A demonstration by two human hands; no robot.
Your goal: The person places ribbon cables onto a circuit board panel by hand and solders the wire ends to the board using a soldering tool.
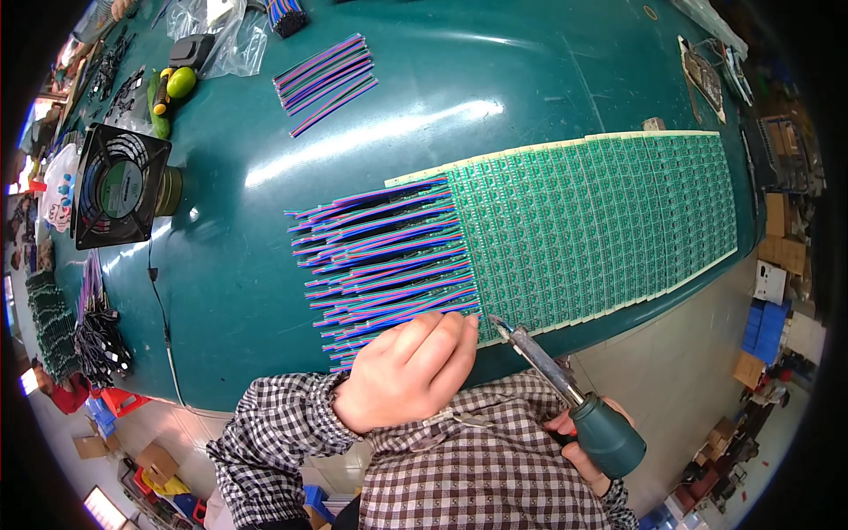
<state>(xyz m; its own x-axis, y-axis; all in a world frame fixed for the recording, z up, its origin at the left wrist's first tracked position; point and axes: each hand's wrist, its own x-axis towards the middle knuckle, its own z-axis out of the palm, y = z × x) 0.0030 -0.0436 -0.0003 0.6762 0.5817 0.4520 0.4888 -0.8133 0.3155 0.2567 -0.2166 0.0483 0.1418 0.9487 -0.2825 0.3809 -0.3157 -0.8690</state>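
Note:
A long green circuit board panel [609, 221] lies across the dark green table [247, 291]. Several multicoloured ribbon wires [380, 256] stick out in a row from its left end. My left hand [411, 371] is curled at the near edge, pinching the nearest ribbon wire against the panel's corner. My right hand [587, 446] grips the green handle of a soldering iron [565, 380]. The iron's tip points at the panel's near left corner, just right of my left fingers.
A loose bundle of ribbon wires [327, 81] lies at the back. A black square fan [119, 185] stands at the left, with plastic bags [225, 35] and small tools behind it. More wire bundles [97, 327] lie at the left edge. Cardboard boxes [782, 238] sit at the right.

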